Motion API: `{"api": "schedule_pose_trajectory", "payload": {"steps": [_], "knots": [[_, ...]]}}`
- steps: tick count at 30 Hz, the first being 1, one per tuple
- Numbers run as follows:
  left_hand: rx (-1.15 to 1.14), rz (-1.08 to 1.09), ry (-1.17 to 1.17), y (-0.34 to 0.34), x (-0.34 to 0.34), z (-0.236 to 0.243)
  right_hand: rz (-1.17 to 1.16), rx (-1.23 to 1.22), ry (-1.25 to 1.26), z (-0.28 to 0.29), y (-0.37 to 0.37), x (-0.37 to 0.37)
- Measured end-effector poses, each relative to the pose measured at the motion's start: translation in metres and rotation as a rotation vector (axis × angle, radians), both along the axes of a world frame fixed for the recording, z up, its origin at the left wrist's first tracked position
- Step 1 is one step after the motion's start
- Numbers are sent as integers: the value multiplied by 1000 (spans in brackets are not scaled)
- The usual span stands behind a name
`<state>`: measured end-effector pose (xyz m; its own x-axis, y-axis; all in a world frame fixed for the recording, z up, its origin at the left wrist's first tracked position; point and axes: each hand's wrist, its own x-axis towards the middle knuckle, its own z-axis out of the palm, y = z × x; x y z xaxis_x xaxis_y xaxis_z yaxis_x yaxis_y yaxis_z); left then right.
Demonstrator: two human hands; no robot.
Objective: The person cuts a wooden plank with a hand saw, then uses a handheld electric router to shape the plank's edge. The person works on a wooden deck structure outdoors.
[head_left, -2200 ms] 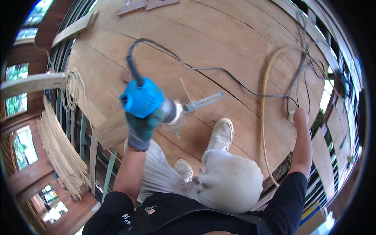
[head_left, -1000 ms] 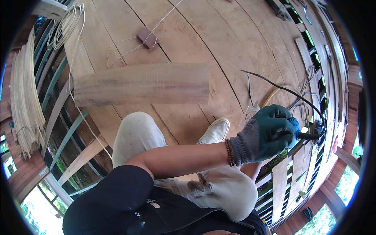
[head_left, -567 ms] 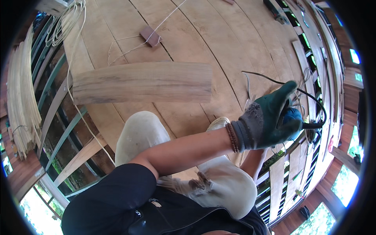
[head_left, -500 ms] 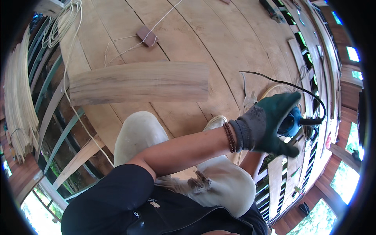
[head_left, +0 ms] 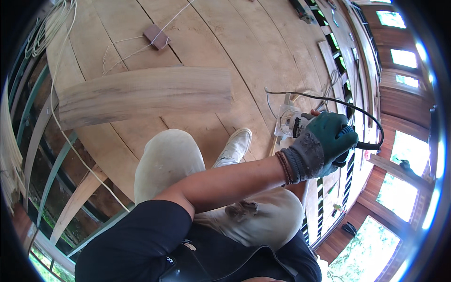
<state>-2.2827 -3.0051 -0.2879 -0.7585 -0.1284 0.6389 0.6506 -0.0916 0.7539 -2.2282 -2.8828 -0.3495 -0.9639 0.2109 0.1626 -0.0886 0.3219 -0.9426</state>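
Note:
My left hand (head_left: 324,143), in a green and grey work glove, reaches across my body to the right and grips a blue power tool. The tool's white base (head_left: 289,123) rests low over the plank floor (head_left: 244,56), just past my white shoe (head_left: 235,145). A black cable (head_left: 329,99) arcs from the tool over the floor and back round to its rear. Only a bit of my right forearm (head_left: 300,190) shows under the left arm; the right hand is hidden behind it.
A loose curved plank (head_left: 145,94) lies across the floorboards ahead of my knee. A small wooden block (head_left: 156,36) with string tied to it sits farther off. At left the floor ends at open joists (head_left: 56,164), with coiled rope (head_left: 47,23) beside them.
My left hand swung the power tool from my left side across to the right. In the last half second it sank toward the floor, and the white base came into sight.

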Motion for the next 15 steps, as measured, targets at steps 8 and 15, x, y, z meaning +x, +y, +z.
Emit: {"api": "schedule_pose_trajectory", "payload": {"steps": [8, 15], "knots": [[37, 16, -74, 3, -9, -16, 85, -36, -19, -19, -17, -14], [-87, 46, -102, -4, -40, -55, 155, -134, 33, -53, -27, -65]]}}
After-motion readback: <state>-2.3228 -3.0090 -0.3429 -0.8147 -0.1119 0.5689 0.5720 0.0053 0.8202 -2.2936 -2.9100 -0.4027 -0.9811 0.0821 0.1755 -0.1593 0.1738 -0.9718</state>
